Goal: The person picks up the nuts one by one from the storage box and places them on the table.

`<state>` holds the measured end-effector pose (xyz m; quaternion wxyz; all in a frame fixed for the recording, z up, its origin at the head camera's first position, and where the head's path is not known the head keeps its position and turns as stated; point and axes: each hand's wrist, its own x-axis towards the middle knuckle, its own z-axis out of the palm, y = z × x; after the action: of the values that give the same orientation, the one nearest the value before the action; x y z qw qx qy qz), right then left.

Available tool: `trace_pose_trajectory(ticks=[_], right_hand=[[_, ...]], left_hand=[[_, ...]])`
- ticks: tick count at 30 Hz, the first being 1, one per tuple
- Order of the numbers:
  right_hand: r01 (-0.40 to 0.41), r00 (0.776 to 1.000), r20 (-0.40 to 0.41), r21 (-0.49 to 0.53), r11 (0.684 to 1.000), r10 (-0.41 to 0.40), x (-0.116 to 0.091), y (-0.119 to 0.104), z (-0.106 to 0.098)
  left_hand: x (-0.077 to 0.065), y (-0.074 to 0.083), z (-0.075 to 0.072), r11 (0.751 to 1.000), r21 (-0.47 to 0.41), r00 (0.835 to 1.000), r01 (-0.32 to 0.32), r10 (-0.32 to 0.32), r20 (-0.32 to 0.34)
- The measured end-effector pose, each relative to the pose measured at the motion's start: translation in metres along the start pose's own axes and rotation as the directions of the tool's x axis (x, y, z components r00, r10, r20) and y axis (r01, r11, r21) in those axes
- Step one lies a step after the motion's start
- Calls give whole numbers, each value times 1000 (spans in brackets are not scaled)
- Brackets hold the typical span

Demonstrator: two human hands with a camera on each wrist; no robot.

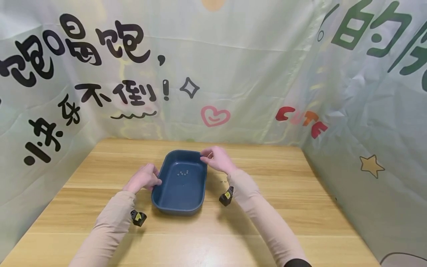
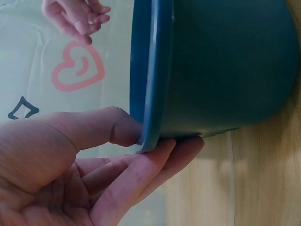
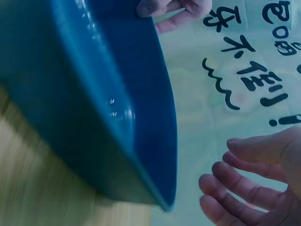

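Note:
A deep blue plastic basin [image 1: 180, 189] with rounded corners lies on the wooden table. My left hand [image 1: 144, 178] pinches its left rim. In the left wrist view, the thumb of the left hand [image 2: 108, 155] is inside the rim and the fingers are outside. By the far right corner, my right hand [image 1: 217, 158] hovers. The right wrist view shows a gap between the right hand [image 3: 254, 179] and the basin wall [image 3: 155, 122]; its fingers are loosely bent and hold nothing. On the basin floor lie several tiny shiny pieces [image 1: 182, 173], too small to identify.
A couple of tiny pieces [image 1: 223, 181] lie on the wooden table [image 1: 267, 218] by the right wrist. Printed cloth [image 1: 240, 81] hangs behind the table and at both sides. Black wrist cameras [image 1: 227, 196] sit under both forearms.

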<state>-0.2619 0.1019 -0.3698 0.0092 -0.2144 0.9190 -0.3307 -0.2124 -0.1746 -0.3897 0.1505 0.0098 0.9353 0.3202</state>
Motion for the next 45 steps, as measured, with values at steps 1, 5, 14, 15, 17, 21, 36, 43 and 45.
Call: trace_pose_trajectory(ticks=[1,5,14,15,17,21,36,43,45], right_hand=[[0,1000,12,-10,1000,0,3,-4,2],[-22,996,88,-69,997,28,16,-21,13],[-205,941,257,-90,975,221,42,-35,52],[-231,936,248,-101,968,249,44,-34,57],[-273,927,231,-121,955,294,48,-32,67],[-298,926,193,-150,943,324,52,-30,82],[-238,956,79,-362,901,284,49,-28,104],[-224,962,67,-366,903,266,51,-27,107],[-218,963,69,-365,905,260,51,-27,108]], left_hand=[[0,0,0,1000,-1,1000,2,-2,2],[-1,0,0,1000,-7,1000,11,-11,8],[-1,1,0,1000,-9,1000,12,-12,6],[-2,1,-1,1000,-9,1000,12,-12,9],[-1,1,-1,1000,-11,1000,17,-17,11],[-1,1,0,1000,-9,1000,23,-23,10],[-1,-1,1,1000,-19,1000,9,-9,-1],[-1,-1,1,1000,-11,1000,7,-7,-8],[-1,-1,1,1000,-12,1000,7,-7,-9]])
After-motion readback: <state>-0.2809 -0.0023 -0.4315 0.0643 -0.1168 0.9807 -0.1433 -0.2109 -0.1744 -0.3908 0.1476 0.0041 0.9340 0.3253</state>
